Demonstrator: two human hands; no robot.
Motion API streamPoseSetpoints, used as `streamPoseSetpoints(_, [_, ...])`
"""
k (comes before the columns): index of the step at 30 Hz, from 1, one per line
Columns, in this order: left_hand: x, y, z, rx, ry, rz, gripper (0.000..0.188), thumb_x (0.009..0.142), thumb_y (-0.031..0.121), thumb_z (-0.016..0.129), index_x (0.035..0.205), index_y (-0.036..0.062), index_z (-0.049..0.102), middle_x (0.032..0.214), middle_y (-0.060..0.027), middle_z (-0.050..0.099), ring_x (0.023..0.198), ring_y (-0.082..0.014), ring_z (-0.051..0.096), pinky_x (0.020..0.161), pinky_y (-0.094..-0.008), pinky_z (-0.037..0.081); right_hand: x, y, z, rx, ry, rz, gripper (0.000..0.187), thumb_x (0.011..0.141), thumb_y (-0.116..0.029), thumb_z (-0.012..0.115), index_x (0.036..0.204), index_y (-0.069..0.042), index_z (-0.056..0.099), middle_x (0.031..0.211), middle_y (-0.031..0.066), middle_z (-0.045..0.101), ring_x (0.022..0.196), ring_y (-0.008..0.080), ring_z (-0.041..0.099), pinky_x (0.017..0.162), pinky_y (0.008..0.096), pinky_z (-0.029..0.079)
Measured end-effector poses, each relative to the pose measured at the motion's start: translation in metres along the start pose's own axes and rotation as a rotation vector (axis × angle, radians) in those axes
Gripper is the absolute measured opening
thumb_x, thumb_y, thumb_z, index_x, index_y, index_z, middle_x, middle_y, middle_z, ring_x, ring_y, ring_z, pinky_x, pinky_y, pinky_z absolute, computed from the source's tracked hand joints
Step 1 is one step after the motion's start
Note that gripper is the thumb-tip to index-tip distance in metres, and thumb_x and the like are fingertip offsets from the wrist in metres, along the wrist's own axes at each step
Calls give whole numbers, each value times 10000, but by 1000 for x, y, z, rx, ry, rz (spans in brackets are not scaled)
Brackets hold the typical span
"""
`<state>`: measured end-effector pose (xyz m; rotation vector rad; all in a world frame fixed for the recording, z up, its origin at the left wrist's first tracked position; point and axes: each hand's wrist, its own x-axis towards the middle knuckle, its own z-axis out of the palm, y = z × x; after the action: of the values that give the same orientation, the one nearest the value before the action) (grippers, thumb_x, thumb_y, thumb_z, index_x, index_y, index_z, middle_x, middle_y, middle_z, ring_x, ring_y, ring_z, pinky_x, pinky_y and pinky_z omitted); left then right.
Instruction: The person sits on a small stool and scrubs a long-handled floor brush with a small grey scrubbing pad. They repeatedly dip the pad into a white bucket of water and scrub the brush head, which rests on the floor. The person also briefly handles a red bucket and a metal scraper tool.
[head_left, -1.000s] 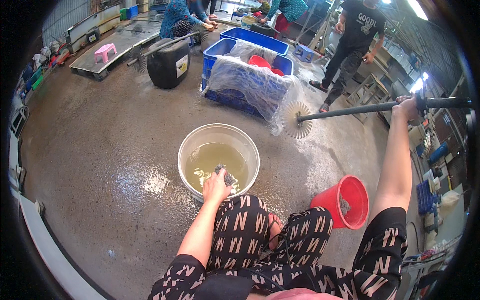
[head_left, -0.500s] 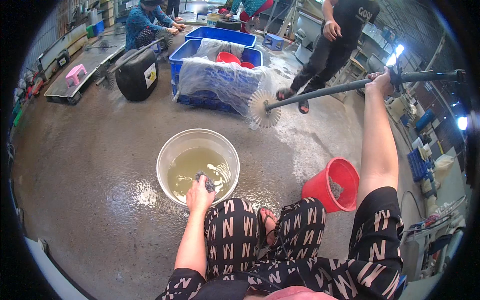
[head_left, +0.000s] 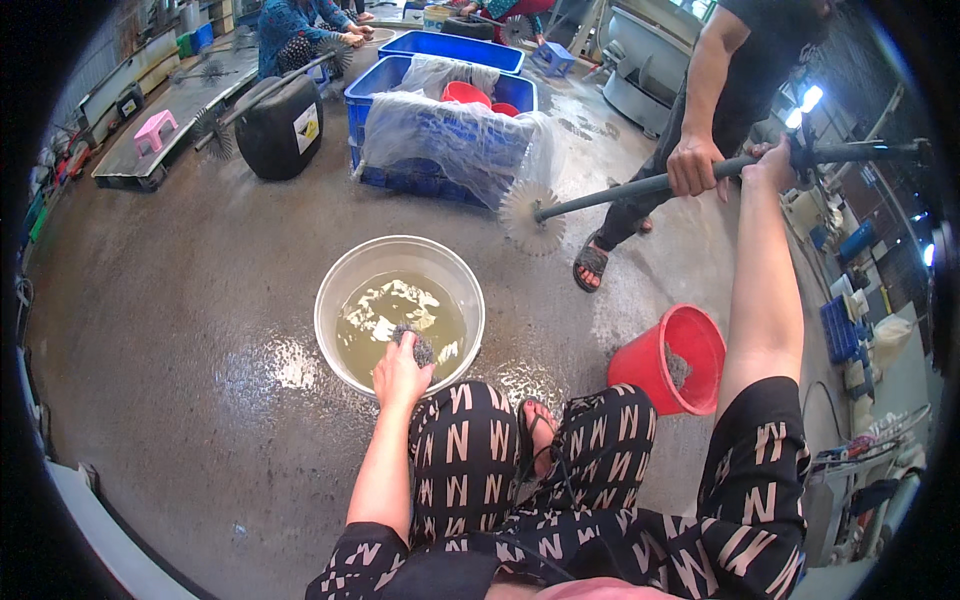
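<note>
My left hand (head_left: 402, 375) is closed around a grey metal scourer (head_left: 421, 350), just above the murky yellowish water of a white bucket (head_left: 328, 320). My right arm stretches far out to the right. At its end my right hand (head_left: 772, 166) grips a long grey pole (head_left: 628, 191), held off the floor and slanting down to the left. A pale, ridged round disc (head_left: 528, 217) is fixed to the pole's lower end. Another person's hand (head_left: 693, 165) also grasps the pole, left of mine. A red bucket (head_left: 640, 358) leans by my right knee with grey material inside.
Blue crates (head_left: 425, 180) draped with clear plastic and holding red containers stand ahead. A black jerrycan (head_left: 280, 135) supports another pole with discs. A pink stool (head_left: 155, 130) sits at the far left. The floor (head_left: 180, 350) is wet. More people work at the back.
The person in dark clothes has stepped closer and taken hold of the pole. My left hand with the scourer stays over the white bucket; my right keeps its grip.
</note>
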<state>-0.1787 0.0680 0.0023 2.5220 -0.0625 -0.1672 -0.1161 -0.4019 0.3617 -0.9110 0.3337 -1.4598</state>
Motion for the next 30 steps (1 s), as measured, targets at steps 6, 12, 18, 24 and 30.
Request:
streamPoseSetpoints(6, [0, -4, 5, 12, -14, 1, 506, 659, 260, 777, 1093, 162, 536, 1019, -136, 608, 965, -334, 609, 826, -448, 480, 43, 1, 6, -140, -55, -36, 280, 744, -180, 776, 955, -107, 606, 839, 20, 581, 749, 139, 554, 672, 302, 458])
streamPoseSetpoints(12, [2, -6, 10, 24, -8, 53, 537, 677, 248, 764, 1147, 168, 518, 1035, -176, 590, 953, -351, 619, 819, -448, 494, 10, -6, -24, -269, -245, 261, 424, 777, -247, 713, 1131, -64, 568, 1115, 104, 574, 1071, 222, 538, 951, 389, 374])
streamPoseSetpoints(18, [1, -8, 4, -9, -25, 36, 561, 680, 237, 755, 1182, 180, 513, 1073, -179, 589, 978, -354, 612, 840, -445, 489, -121, 13, -103, -641, -894, 224, 230, 803, -245, 681, 955, -76, 648, 810, 9, 630, 726, 105, 569, 634, 254, 411])
streamPoseSetpoints(24, [5, -7, 12, 10, -42, 25, 598, 671, 256, 769, 1203, 196, 501, 1097, -154, 589, 1022, -344, 596, 868, -446, 479, -221, 46, -162, -1357, -1627, 108, 413, 753, -357, 721, 1009, -41, 648, 880, 132, 676, 831, 234, 648, 788, 344, 492])
streamPoseSetpoints(30, [3, -6, 12, 35, 8, 35, 576, 664, 289, 764, 1175, 185, 520, 1065, -141, 604, 1019, -315, 597, 861, -436, 474, -266, 48, -182, -1577, -1738, 131, 526, 732, -478, 694, 1068, -76, 642, 974, 182, 674, 978, 327, 630, 872, 417, 475])
